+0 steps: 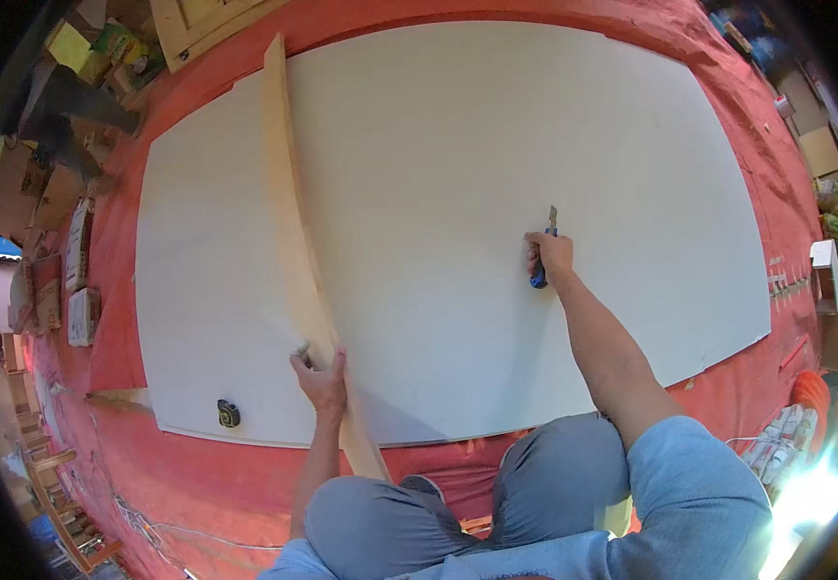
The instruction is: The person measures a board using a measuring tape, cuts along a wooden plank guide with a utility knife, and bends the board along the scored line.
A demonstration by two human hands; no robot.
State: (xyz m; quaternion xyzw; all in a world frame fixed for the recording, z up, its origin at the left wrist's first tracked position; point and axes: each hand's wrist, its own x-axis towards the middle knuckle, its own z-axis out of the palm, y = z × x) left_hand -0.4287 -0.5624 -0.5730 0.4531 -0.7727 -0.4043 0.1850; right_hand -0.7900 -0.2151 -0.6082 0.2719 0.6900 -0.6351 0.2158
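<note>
My right hand (552, 253) is closed round a blue utility knife (539, 277), held above the right half of a large white board (438, 126). The knife's blade points away from me. A long, pale wooden strip (298, 222) lies across the board, from its far edge to near my knees. Beside the strip's near part, my left hand (320, 379) has its fingers curled, the thumb near the wood. Something small and whitish shows at its fingertips, too small to make out. A black and yellow tape measure (229, 414) rests on the board's near left corner.
Red sheeting (216, 483) covers the floor around the board. A person's legs (75, 111) are at the far left, near cardboard boxes. Cables (148, 527) run along the floor at the near left. A bright lamp (810, 498) shines at the near right, beside bundled items.
</note>
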